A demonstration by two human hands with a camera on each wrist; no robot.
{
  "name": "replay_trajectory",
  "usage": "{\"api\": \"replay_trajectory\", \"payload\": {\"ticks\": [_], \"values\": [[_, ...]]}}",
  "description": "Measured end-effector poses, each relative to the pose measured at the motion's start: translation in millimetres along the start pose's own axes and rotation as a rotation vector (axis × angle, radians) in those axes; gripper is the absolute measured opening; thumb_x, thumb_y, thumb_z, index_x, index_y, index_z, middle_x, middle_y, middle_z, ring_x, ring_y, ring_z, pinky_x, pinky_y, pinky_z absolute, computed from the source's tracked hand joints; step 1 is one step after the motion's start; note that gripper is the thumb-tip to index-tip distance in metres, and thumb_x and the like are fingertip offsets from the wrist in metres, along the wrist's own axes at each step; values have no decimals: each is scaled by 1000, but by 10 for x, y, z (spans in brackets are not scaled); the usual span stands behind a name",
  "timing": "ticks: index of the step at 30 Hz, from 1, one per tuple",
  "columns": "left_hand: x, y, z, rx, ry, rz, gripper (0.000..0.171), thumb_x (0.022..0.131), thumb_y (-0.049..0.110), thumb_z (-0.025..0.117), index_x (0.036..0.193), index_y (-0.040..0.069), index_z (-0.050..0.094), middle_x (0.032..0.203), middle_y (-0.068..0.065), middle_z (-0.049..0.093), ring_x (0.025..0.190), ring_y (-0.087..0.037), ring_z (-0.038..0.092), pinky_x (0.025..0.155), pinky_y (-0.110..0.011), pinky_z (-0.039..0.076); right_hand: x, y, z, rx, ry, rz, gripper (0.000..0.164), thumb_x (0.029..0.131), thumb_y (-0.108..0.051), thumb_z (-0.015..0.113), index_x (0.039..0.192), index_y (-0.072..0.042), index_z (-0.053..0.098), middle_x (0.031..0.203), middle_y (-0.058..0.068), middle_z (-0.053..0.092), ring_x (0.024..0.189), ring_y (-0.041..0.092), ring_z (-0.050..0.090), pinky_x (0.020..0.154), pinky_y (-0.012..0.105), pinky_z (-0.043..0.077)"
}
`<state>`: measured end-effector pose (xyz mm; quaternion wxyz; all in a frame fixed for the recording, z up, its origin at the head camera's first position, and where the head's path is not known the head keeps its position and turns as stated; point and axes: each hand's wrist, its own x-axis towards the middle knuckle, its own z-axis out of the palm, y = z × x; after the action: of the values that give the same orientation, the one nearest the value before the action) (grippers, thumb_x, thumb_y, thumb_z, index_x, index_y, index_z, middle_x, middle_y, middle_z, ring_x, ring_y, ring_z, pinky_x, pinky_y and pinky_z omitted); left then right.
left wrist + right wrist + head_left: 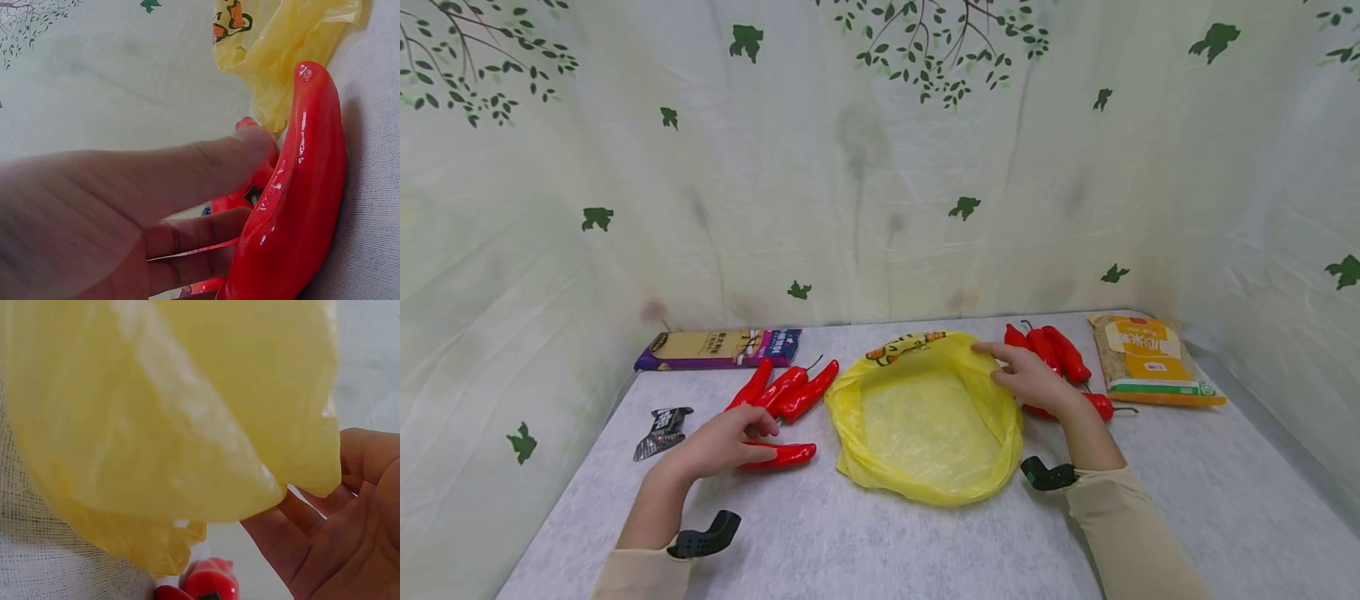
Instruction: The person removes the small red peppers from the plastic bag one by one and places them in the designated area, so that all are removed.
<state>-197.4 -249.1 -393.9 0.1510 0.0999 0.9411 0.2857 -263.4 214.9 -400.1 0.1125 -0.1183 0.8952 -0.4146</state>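
Observation:
A yellow plastic bag stands with its wide mouth up in the middle of the table. My right hand holds the bag's far right rim between thumb and fingers; in the right wrist view the yellow film hides some fingertips. My left hand is at a single red chili pepper left of the bag. In the left wrist view, fingers touch the side of that pepper, while the thumb extends above them. Several more red peppers lie just beyond the left hand.
Another group of red peppers lies behind the right wrist. A yellow-and-clear grain packet sits at the back right, a purple-and-tan packet at the back left. Near the left edge is a small black wrapper. Leaf-printed curtains enclose the table.

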Motion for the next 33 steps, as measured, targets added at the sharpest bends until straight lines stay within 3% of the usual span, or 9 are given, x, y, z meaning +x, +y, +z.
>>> {"api": "replay_trajectory", "payload": {"ticks": [12, 22, 28, 33], "values": [[15, 61, -35, -27, 138, 7, 26, 91, 26, 73, 112, 12, 66, 102, -4, 67, 93, -18, 60, 78, -30, 59, -8, -9, -23, -24, 33, -20, 53, 97, -14, 55, 149, -21, 47, 155, 11, 45, 127, 34, 54, 97, 41, 57], [123, 254, 48, -46, 297, 22, 36, 92, 25, 71, 124, 13, 61, 126, -11, 61, 113, -28, 58, 86, -41, 61, -33, -1, -19, -22, 37, -20, 52, 98, -16, 56, 149, -20, 46, 155, 11, 45, 129, 37, 54, 97, 42, 57], [223, 402, 59, -18, 311, 43, 47, 91, 30, 73, 133, 17, 57, 141, -13, 54, 128, -34, 52, 96, -52, 56, -68, -34, -32, -70, 153, -49, 53, 99, -14, 54, 150, -19, 43, 153, 13, 47, 136, 39, 48, 105, 53, 50], [316, 578, 49, 57, 329, 56, 64, 88, 30, 76, 144, 19, 49, 151, -12, 46, 139, -36, 44, 100, -58, 52, -77, -68, -60, -136, 284, -62, 57, 98, -15, 56, 153, -20, 38, 159, 14, 38, 144, 39, 37, 112, 62, 38]]}}
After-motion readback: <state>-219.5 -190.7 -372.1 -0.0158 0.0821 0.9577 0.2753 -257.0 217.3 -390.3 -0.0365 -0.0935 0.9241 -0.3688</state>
